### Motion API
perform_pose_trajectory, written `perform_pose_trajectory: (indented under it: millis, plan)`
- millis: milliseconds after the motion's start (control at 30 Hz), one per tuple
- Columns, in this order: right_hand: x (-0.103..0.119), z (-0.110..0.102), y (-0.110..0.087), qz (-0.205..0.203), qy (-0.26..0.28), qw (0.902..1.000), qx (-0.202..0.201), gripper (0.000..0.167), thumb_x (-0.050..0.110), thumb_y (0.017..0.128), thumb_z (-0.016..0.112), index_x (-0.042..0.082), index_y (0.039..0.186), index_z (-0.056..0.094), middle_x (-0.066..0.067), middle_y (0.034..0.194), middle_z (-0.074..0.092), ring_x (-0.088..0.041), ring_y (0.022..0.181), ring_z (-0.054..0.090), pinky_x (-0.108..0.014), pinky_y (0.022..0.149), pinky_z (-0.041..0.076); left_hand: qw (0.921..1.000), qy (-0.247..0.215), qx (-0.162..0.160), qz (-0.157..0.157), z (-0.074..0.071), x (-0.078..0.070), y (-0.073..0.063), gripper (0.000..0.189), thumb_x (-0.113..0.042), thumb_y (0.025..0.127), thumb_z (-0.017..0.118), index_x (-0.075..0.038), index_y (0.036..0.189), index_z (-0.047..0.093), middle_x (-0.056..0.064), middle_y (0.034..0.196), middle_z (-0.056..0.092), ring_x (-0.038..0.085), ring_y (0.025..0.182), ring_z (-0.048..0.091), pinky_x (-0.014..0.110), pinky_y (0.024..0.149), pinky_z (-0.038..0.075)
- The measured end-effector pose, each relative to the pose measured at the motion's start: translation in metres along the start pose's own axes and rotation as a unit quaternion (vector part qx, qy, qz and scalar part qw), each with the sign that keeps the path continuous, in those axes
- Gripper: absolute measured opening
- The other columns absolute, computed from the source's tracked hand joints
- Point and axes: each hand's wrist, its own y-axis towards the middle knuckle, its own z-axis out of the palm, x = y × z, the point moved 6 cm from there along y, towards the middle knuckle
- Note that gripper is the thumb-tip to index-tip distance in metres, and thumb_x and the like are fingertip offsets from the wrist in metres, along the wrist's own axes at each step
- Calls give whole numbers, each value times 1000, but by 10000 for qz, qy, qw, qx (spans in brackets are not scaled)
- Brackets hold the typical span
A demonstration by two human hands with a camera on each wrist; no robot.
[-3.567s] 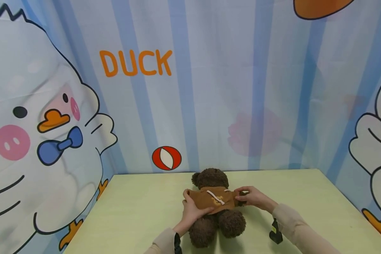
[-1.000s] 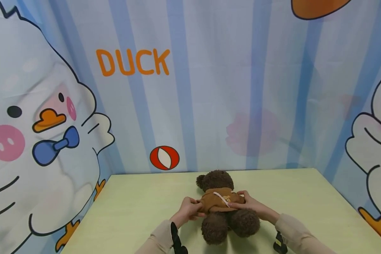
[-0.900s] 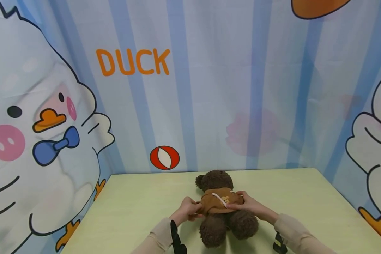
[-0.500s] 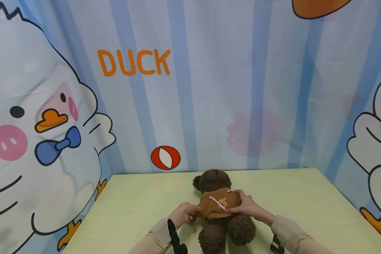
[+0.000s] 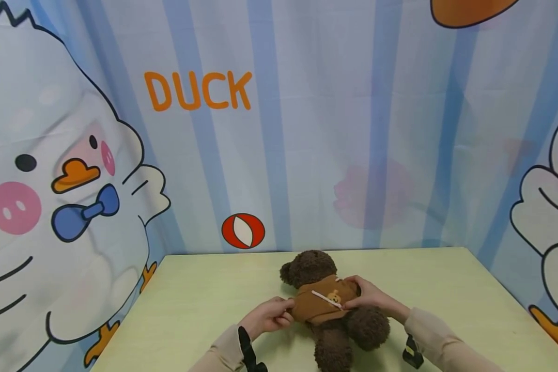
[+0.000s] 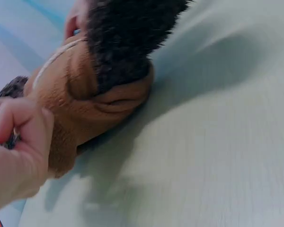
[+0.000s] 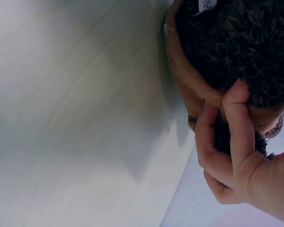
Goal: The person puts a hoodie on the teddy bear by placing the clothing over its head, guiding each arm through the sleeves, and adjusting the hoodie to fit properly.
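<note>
A dark brown plush teddy bear (image 5: 311, 268) lies on the table, its head toward the back and its two legs toward me. It wears a brown hoodie (image 5: 315, 307) with a white drawstring and a small bear print. My left hand (image 5: 268, 316) pinches the end of the hoodie's left sleeve, thumb against curled fingers, also in the left wrist view. On the other side my right hand (image 5: 374, 299) grips the hoodie near its hem, thumb on the front. In the right wrist view two fingers (image 7: 241, 127) of it pinch the hem, and dark fur fills the hoodie's opening.
The pale yellow table (image 5: 204, 289) reaches back to a blue striped curtain (image 5: 307, 129) with printed ducks and the word DUCK. A black strap (image 5: 247, 349) circles my left wrist; another black strap piece (image 5: 411, 352) hangs at the right cuff.
The bear has turned on the table, its legs swinging right and its head tilting left. My left hand has gone from spread over the hoodie's side to pinching the sleeve; my right hand moved to the hem.
</note>
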Motion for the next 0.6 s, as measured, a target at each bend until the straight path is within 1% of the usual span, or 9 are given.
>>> perform_pose_trajectory:
  millis: [100,200,267,367,433,467,533,567,600]
  plan:
    - [-1,-1,1,-214,-62,9996,149,66,14,69,73,-9,122,40,-22,110,50,-28,94,53,-37,74,46,9995,81,307,8,-1,0,0,31,-9,95,30,-15,66,22,-2,69,24,3,46,9,18,46,10]
    - [-3,-2,1,-523,-5,9977,433,66,14,70,73,-11,121,40,-23,109,50,-24,91,54,-32,71,46,9968,543,583,-68,-2,-2,1,25,-10,95,28,-13,71,22,-3,67,24,4,44,9,19,45,11]
    - [-5,-3,2,-660,68,9956,667,66,15,72,72,-12,122,38,-24,108,49,-20,89,53,-30,70,45,9927,909,768,-177,-4,-4,2,20,-11,94,27,-12,75,24,-4,63,24,4,43,10,20,44,13]
    - [-10,-2,3,-643,195,9933,938,67,17,74,70,-12,124,36,-22,107,49,-17,87,53,-29,69,45,9838,1388,1030,-480,-7,-8,2,16,-12,93,28,-13,77,27,-6,57,21,5,43,10,21,45,14]
    - [-13,-2,3,-488,237,9932,1033,67,19,75,69,-11,125,36,-22,108,49,-19,88,53,-31,70,45,9819,1458,1031,-628,-11,-9,3,16,-14,92,30,-13,76,31,-6,56,22,6,44,10,22,47,15]
    - [-16,-2,3,-327,282,9935,1051,67,20,75,69,-9,126,36,-22,110,48,-21,90,53,-33,72,45,9826,1429,993,-652,-12,-10,4,16,-14,92,30,-13,77,31,-5,58,23,6,44,11,22,48,16]
    - [-21,-1,0,-16,439,9929,1105,68,24,77,68,-5,129,36,-24,120,44,-28,101,51,-39,79,44,9863,1367,762,-519,-16,-12,6,11,-15,93,30,-11,84,35,-3,65,28,6,45,17,22,49,21]
    - [-23,-1,-1,136,582,9914,1160,68,26,78,67,-3,130,36,-25,124,41,-30,104,50,-42,79,44,9881,1367,579,-389,-18,-13,6,13,-15,94,30,-7,92,40,-2,71,33,7,46,22,23,50,25]
    - [-25,-1,-3,269,765,9893,1211,68,28,79,66,-2,131,36,-26,128,37,-32,106,50,-44,79,44,9889,1417,395,-211,-19,-15,7,18,-16,94,30,-4,101,41,0,76,35,7,46,26,23,50,28]
